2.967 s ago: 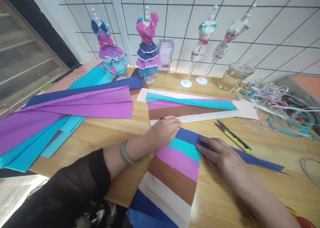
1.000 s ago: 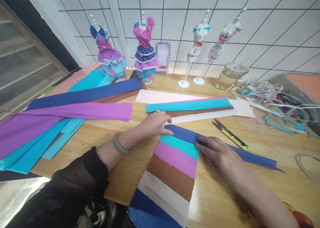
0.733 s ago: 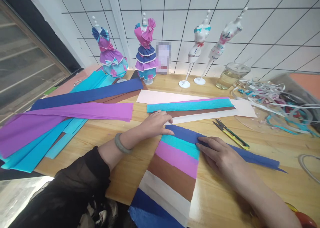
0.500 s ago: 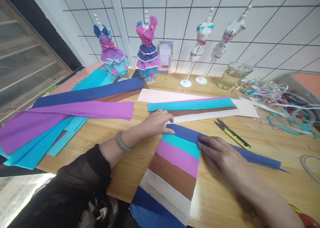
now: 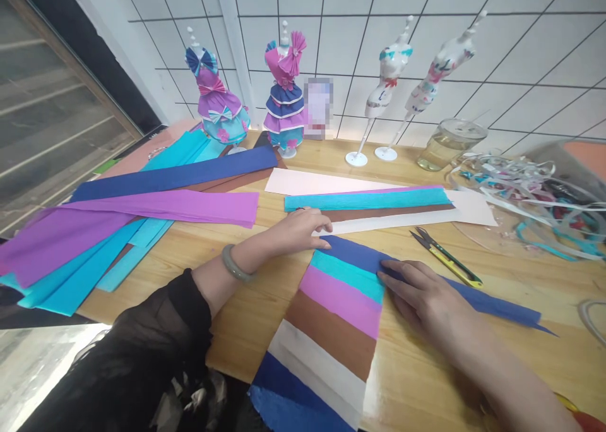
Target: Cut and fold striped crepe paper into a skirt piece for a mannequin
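Note:
A banded sheet of crepe paper (image 5: pixel 338 321) in blue, turquoise, purple, brown and white stripes lies in front of me, its near end past the table edge. Along its top runs a blue crepe paper strip (image 5: pixel 355 252), which continues rightward beneath my right hand. My left hand (image 5: pixel 307 227) rests at the strip's left corner, thumb on the paper and forefinger bent apart from it. At the sheet's right edge, my right hand (image 5: pixel 421 296) presses outstretched fingertips on the strip; its thumb is hidden.
Thread snips (image 5: pixel 447 258) lie right of the sheet. Behind are turquoise, brown and white strips (image 5: pixel 369 199). More crepe paper (image 5: pixel 199 208) is piled left. Dressed mannequins (image 5: pixel 285 113), bare mannequins (image 5: pixel 383 84), a glass cup (image 5: pixel 449 144) and tangled ribbons (image 5: pixel 516 186) stand or lie farther back.
The whole view has shifted slightly, with things appearing a little further right. Both hands keep practically the same place on the blue strip.

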A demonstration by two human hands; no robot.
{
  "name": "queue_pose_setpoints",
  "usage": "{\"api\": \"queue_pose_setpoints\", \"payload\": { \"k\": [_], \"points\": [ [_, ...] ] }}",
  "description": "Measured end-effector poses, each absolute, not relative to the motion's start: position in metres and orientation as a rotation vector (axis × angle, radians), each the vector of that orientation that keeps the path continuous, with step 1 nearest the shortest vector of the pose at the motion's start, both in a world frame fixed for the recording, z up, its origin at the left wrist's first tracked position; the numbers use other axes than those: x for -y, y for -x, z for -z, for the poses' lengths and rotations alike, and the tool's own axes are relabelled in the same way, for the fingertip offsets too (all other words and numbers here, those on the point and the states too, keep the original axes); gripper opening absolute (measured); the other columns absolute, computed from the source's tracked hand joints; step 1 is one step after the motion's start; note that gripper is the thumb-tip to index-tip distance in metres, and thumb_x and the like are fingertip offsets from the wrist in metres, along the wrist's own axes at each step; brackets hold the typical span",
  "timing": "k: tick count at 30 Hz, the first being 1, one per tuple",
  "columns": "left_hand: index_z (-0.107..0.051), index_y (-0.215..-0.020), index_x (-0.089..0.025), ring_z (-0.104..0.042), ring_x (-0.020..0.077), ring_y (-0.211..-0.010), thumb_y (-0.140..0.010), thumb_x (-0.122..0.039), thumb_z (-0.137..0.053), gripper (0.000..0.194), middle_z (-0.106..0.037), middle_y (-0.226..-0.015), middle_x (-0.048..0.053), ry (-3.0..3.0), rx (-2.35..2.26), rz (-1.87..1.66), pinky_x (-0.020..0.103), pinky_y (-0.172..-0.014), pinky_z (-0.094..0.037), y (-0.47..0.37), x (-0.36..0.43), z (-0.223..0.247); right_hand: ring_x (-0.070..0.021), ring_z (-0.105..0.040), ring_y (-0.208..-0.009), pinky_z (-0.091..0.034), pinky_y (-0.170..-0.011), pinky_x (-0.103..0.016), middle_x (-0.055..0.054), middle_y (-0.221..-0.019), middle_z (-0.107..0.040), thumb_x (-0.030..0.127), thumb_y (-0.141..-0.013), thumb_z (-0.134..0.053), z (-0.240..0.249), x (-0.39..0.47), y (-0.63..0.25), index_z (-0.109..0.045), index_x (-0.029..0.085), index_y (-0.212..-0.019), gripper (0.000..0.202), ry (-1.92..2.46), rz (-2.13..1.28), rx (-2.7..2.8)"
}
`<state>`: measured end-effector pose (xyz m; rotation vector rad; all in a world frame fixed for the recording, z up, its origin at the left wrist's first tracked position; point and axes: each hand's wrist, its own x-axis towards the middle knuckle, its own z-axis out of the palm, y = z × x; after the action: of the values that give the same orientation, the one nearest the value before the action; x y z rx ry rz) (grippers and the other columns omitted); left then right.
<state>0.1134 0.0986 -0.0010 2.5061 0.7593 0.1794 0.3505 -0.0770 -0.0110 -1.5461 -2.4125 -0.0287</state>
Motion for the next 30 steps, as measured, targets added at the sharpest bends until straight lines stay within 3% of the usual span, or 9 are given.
{"api": "queue_pose_setpoints", "payload": {
  "k": [5, 9, 15, 26, 30],
  "points": [
    [-0.062, -0.101, -0.021, -0.055, 0.0173, -0.092, -0.081, -0.038, -0.060, 0.027, -0.061, -0.094, 0.003, -2.429, -0.746, -0.210, 0.027, -0.079, -0.039, -0.114, -0.102, -0.001, -0.0262, -0.058, -0.104, -0.053, -0.085, -0.044, -0.015, -0.113, -0.063, 0.019, -0.092, -0.043, 0.014, 0.075, -0.352, -0.067, 0.016, -0.110, 0.030, 1.507, 0.041, 2.395],
    [-0.063, -0.099, -0.020, -0.056, 0.0163, -0.084, -0.081, -0.049, -0.057, 0.035, -0.062, -0.088, 0.002, -2.397, -0.728, -0.234, 0.026, -0.073, -0.040, -0.115, -0.103, -0.001, -0.0257, -0.057, -0.104, -0.053, -0.085, -0.044, -0.015, -0.114, -0.063, 0.016, -0.092, -0.043, 0.016, 0.075, -0.353, -0.067, 0.016, -0.110, 0.030, 1.500, 0.036, 2.401],
    [-0.062, -0.105, -0.023, -0.053, 0.0174, -0.089, -0.070, -0.049, -0.069, 0.044, -0.058, -0.092, 0.001, -2.495, -0.733, -0.224, 0.028, -0.079, -0.037, -0.114, -0.102, 0.002, -0.0255, -0.058, -0.101, -0.054, -0.081, -0.045, -0.015, -0.112, -0.063, 0.017, -0.092, -0.041, 0.014, 0.074, -0.353, -0.068, 0.016, -0.108, 0.031, 1.465, 0.034, 2.404],
    [-0.060, -0.111, -0.023, -0.053, 0.0194, -0.091, -0.073, -0.048, -0.069, 0.047, -0.058, -0.093, 0.002, -2.554, -0.742, -0.169, 0.028, -0.080, -0.037, -0.114, -0.102, 0.001, -0.0248, -0.055, -0.107, -0.051, -0.089, -0.042, -0.015, -0.118, -0.061, 0.016, -0.093, -0.042, 0.013, 0.077, -0.351, -0.066, 0.014, -0.112, 0.031, 1.575, 0.024, 2.412],
    [-0.058, -0.115, -0.022, -0.052, 0.0210, -0.096, -0.080, -0.049, -0.060, 0.044, -0.057, -0.100, 0.005, -2.645, -0.760, -0.126, 0.030, -0.083, -0.038, -0.116, -0.092, -0.007, -0.0252, -0.055, -0.105, -0.052, -0.086, -0.041, -0.017, -0.116, -0.061, 0.015, -0.092, -0.042, 0.015, 0.076, -0.351, -0.066, 0.012, -0.112, 0.031, 1.524, 0.070, 2.460]
  ]
}}
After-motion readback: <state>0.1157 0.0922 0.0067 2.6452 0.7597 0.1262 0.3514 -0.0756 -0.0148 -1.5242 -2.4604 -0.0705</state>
